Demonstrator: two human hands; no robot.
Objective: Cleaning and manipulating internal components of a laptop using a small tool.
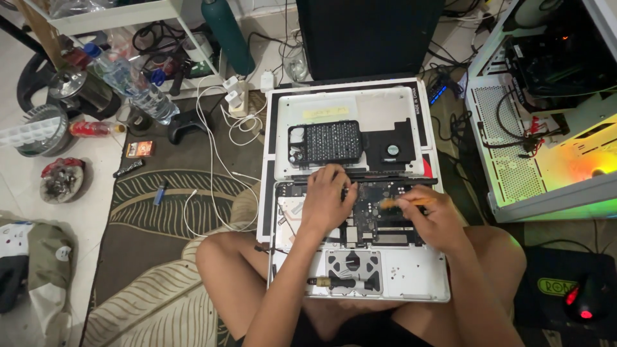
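Knees [222, 254] crossed on the rug [160, 199], we sit over an opened laptop [411, 276] whose bare underside faces up between our legs. A screwdriver [334, 281] lies loose on the case beside the trackpad plate [353, 266]. Our left hand [328, 199] rests spread on the board [373, 212], fingers pressing down near the hinge edge, gripping nothing that we can make out. Our right hand [437, 215] pinches a small brush [402, 202] with an orange handle, its bristles touching the board just beside the left fingertips. We judge the step in hand to be brushing dust off the board, with the case already open. Any further stroke calls for a light touch, since small connectors sit close by. Behind the laptop lies its removed cover [347, 103], carrying a black perforated tray [331, 141] and a fan [392, 149]. A lit computer case [546, 115] stands to our right.
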